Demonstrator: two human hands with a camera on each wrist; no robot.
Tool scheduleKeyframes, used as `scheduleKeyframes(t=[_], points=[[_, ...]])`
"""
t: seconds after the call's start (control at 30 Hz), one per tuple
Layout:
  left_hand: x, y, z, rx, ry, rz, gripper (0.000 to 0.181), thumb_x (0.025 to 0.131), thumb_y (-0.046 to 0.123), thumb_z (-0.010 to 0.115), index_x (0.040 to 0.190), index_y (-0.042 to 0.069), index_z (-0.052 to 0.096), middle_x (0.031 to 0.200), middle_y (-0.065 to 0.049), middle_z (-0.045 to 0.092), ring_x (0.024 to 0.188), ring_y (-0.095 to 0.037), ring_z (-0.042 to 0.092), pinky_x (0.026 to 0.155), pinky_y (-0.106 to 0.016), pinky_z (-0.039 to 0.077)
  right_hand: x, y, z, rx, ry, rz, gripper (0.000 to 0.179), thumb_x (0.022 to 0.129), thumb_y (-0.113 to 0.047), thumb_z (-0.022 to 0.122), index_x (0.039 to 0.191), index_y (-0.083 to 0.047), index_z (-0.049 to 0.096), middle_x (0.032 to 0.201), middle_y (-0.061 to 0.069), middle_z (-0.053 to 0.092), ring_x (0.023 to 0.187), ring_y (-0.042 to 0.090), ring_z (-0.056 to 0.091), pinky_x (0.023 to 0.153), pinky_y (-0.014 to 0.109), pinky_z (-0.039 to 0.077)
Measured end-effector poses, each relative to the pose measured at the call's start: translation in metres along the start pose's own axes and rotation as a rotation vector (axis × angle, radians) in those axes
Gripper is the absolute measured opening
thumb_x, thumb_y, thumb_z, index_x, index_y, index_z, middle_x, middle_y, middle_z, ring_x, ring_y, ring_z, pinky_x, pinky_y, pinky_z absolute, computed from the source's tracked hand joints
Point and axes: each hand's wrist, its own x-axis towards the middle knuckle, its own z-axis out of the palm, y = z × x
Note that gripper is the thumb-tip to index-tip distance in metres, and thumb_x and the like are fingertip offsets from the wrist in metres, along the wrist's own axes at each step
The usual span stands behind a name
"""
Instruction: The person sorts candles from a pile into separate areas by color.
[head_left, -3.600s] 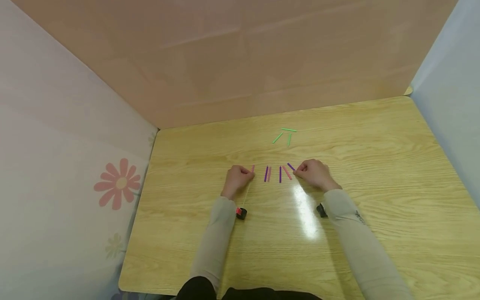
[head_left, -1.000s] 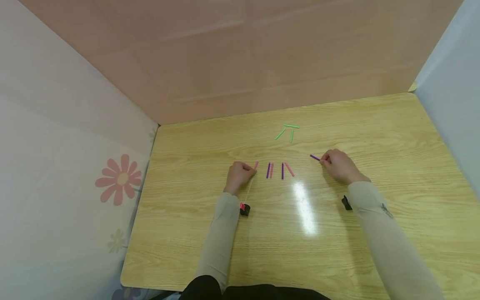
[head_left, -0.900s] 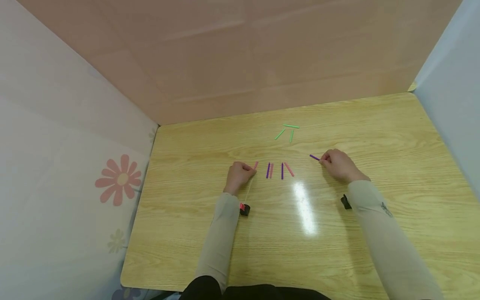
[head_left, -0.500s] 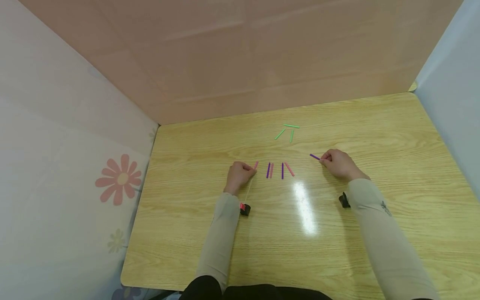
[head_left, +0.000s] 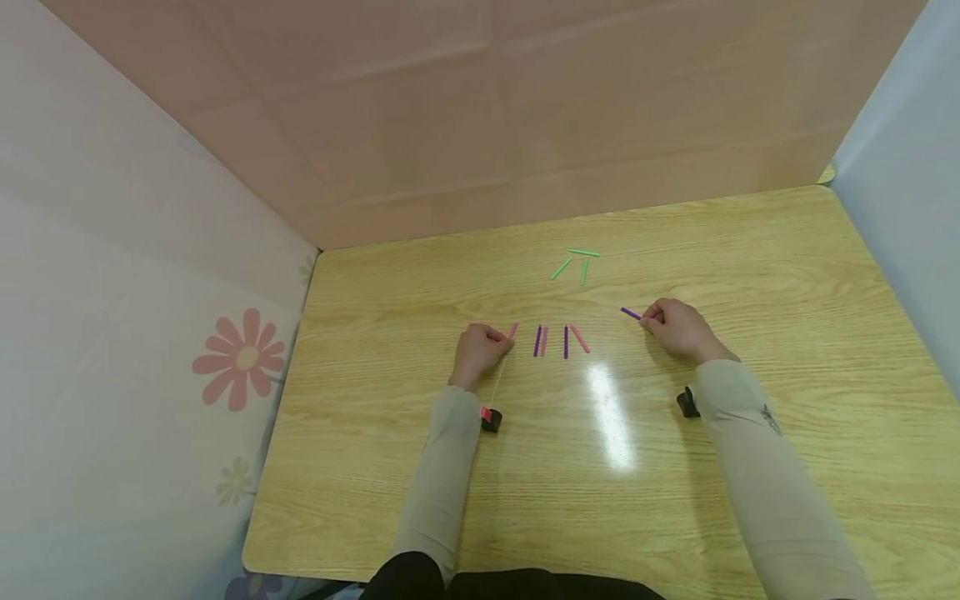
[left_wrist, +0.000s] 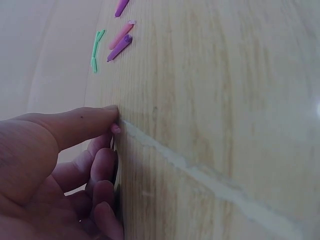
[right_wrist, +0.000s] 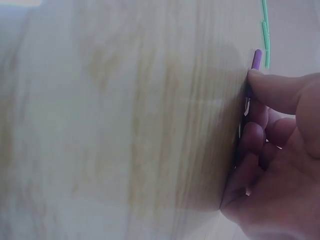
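In the head view my left hand [head_left: 480, 348] pinches a short pink stick [head_left: 513, 330] against the table. From its fingertips a thin pale strip [left_wrist: 200, 177] runs towards the black wrist camera. My right hand [head_left: 678, 327] pinches one end of a purple stick [head_left: 630, 313] at the table surface, its other end pointing left. Between the hands lie a purple stick [head_left: 537, 341] and a pink stick [head_left: 544, 342] side by side. To their right are another purple stick [head_left: 566, 342] and a slanted pink stick [head_left: 580, 338], their top ends close together.
Green sticks lie farther back: one across [head_left: 582, 252], one slanted [head_left: 561, 267] and one nearly upright [head_left: 584, 272]. They rest on a wooden table [head_left: 375, 317] with a beige curtain [head_left: 480, 125] behind and a flowered panel [head_left: 150, 333] at the left.
Over the last few seconds my right hand has moved right and slightly back, carrying the purple stick away from the slanted pink one. During the last second both hands stay nearly still.
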Motion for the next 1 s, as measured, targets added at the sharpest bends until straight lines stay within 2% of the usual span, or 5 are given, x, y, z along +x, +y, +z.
scheduleKeyframes(t=[0.2, 0.57, 1.0], points=[[-0.0021, 0.0017, -0.0014, 0.008, 0.004, -0.005, 0.02, 0.087, 0.027, 0.071, 0.091, 0.008, 0.074, 0.094, -0.007, 0.072, 0.081, -0.02, 0.062, 0.071, -0.031, 0.049, 0.0004, 0.0001, 0.0005, -0.003, 0.005, -0.007, 0.027, 0.101, -0.02, 0.047, 0.106, 0.004, 0.057, 0.089, 0.014, 0.058, 0.078, 0.023, 0.05, 0.069, 0.033, 0.039], [-0.0021, 0.0021, -0.0029, 0.016, 0.006, -0.002, 0.021, 0.087, 0.028, 0.071, 0.091, 0.008, 0.074, 0.092, -0.007, 0.072, 0.077, -0.018, 0.061, 0.068, -0.03, 0.048, 0.0006, -0.0019, 0.001, -0.007, 0.021, -0.005, 0.024, 0.101, -0.021, 0.048, 0.106, 0.002, 0.055, 0.086, 0.012, 0.056, 0.074, 0.022, 0.049, 0.066, 0.032, 0.038], [-0.0003, 0.0004, -0.0027, 0.039, -0.012, 0.013, 0.022, 0.087, 0.03, 0.071, 0.092, 0.009, 0.074, 0.092, -0.006, 0.072, 0.076, -0.017, 0.06, 0.065, -0.028, 0.047, -0.0038, 0.0004, 0.0034, 0.018, 0.066, -0.022, 0.028, 0.101, -0.02, 0.047, 0.109, 0.006, 0.054, 0.093, 0.019, 0.059, 0.081, 0.028, 0.052, 0.071, 0.035, 0.04]])
